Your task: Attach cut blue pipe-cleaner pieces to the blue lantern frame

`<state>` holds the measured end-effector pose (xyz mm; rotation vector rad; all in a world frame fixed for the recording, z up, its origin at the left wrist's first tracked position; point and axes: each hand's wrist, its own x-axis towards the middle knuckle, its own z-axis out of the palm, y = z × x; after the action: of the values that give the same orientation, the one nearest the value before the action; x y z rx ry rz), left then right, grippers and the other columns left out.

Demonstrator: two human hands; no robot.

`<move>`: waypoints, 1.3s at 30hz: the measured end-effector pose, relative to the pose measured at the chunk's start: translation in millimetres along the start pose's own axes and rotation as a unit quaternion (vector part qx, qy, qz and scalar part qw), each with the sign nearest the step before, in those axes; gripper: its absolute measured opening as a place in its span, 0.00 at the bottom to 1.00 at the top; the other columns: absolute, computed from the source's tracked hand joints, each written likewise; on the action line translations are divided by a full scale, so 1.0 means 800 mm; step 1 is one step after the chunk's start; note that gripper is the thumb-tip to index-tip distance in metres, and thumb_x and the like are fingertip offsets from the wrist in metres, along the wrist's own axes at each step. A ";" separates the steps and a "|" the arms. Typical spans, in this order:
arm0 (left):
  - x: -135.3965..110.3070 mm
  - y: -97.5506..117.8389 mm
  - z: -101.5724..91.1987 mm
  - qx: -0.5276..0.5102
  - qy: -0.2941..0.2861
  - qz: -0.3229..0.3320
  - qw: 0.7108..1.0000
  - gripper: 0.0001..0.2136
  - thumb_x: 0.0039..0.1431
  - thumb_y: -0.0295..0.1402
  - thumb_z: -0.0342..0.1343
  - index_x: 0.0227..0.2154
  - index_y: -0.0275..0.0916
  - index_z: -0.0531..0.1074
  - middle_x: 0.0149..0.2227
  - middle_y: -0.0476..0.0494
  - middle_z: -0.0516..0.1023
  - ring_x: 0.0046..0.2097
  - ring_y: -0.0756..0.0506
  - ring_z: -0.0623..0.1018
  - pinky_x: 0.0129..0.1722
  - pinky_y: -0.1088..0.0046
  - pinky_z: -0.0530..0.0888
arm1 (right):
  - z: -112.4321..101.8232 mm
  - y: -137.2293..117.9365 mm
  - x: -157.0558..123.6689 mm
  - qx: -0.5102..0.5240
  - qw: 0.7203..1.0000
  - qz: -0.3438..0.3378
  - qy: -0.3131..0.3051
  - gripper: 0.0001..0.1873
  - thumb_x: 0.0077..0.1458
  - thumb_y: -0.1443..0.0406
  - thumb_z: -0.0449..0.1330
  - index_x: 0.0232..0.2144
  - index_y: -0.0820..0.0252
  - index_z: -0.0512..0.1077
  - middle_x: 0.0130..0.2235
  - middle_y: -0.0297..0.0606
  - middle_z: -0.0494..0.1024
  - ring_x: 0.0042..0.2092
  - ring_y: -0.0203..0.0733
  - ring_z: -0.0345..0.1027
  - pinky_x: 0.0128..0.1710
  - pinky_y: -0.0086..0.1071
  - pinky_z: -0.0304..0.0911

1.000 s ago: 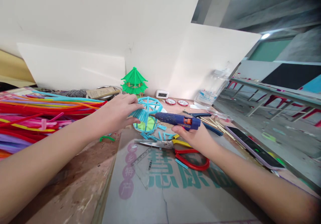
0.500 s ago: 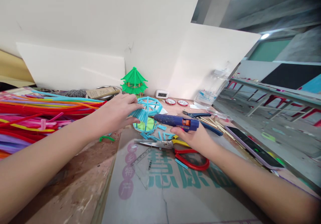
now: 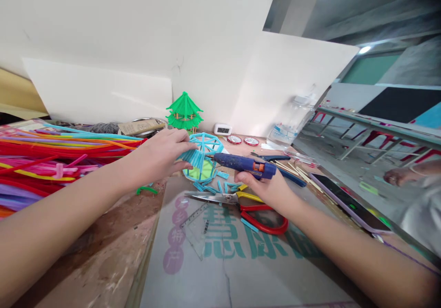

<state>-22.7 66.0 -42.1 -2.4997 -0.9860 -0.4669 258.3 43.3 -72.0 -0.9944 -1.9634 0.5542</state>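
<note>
**Mia:** What was just above the middle of the frame?

**Ben:** A blue frame made of fuzzy sticks. The left hand was closed on its left side and held it tilted over a green disc on the surface.

**Mia:** And the other hand?

**Ben:** The right hand was wrapped around a glue gun. The tip of the gun pointed left, right at the blue frame. I could not tell if it touched.

**Mia:** What lay close by?

**Ben:** Short blue bits lay around the disc. Scissors with red and yellow handles lay just under the right hand. A green tower stood behind, by the white wall.

**Mia:** And farther out?

**Ben:** A big pile of fuzzy sticks filled the left side. A phone lay on the right. Another person's hand showed at the right edge.
</note>
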 end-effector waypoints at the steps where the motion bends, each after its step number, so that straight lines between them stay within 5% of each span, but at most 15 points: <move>1: 0.000 0.000 0.001 0.000 0.000 0.001 1.000 0.16 0.59 0.39 0.56 0.48 0.38 0.72 0.41 0.40 0.71 0.43 0.41 0.71 0.42 0.65 0.68 | 0.000 0.001 0.000 -0.001 1.000 0.001 0.003 0.12 0.53 0.55 0.61 0.31 0.58 0.71 0.32 0.37 0.79 0.34 0.43 0.73 0.37 0.36 0.69; 12: 0.000 0.000 0.001 0.006 0.004 0.004 1.000 0.16 0.59 0.39 0.57 0.48 0.38 0.72 0.41 0.40 0.71 0.43 0.41 0.71 0.42 0.66 0.68 | 0.002 -0.005 0.007 -0.009 1.000 0.001 0.023 0.11 0.49 0.56 0.63 0.29 0.57 0.71 0.31 0.36 0.80 0.34 0.46 0.74 0.35 0.37 0.72; 19: 0.000 -0.001 0.003 -0.003 0.010 0.002 1.000 0.16 0.58 0.39 0.57 0.47 0.38 0.72 0.40 0.41 0.71 0.43 0.41 0.71 0.42 0.65 0.68 | 0.002 0.000 0.008 -0.028 0.999 0.001 0.031 0.13 0.51 0.56 0.63 0.37 0.57 0.73 0.36 0.38 0.81 0.40 0.48 0.75 0.40 0.39 0.71; 26: 0.001 0.003 -0.002 0.005 0.000 -0.004 1.000 0.16 0.58 0.38 0.57 0.47 0.38 0.72 0.41 0.40 0.71 0.43 0.41 0.71 0.42 0.65 0.68 | -0.006 -0.003 0.008 -0.063 0.998 -0.022 -0.003 0.15 0.52 0.55 0.62 0.37 0.58 0.74 0.33 0.36 0.80 0.34 0.43 0.74 0.34 0.34 0.69; 32: 0.000 -0.001 0.002 0.003 0.003 -0.003 1.000 0.16 0.59 0.40 0.57 0.48 0.39 0.72 0.41 0.40 0.72 0.43 0.41 0.71 0.41 0.66 0.68 | -0.027 -0.017 0.016 -0.080 0.992 -0.012 -0.095 0.14 0.51 0.54 0.62 0.31 0.58 0.75 0.26 0.34 0.78 0.29 0.40 0.71 0.31 0.33 0.68; 39: -0.001 -0.007 -0.013 -0.041 0.002 -0.012 0.999 0.22 0.60 0.47 0.53 0.50 0.39 0.72 0.41 0.40 0.72 0.43 0.41 0.73 0.42 0.67 0.69 | -0.077 -0.013 0.040 -0.009 0.999 -0.003 0.043 0.23 0.60 0.49 0.52 0.27 0.59 0.76 0.32 0.40 0.80 0.37 0.44 0.74 0.40 0.36 0.70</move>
<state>-28.7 64.3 -32.2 -2.5621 -1.0146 -0.5291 295.3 64.2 -15.6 -1.0072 -1.8968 0.4843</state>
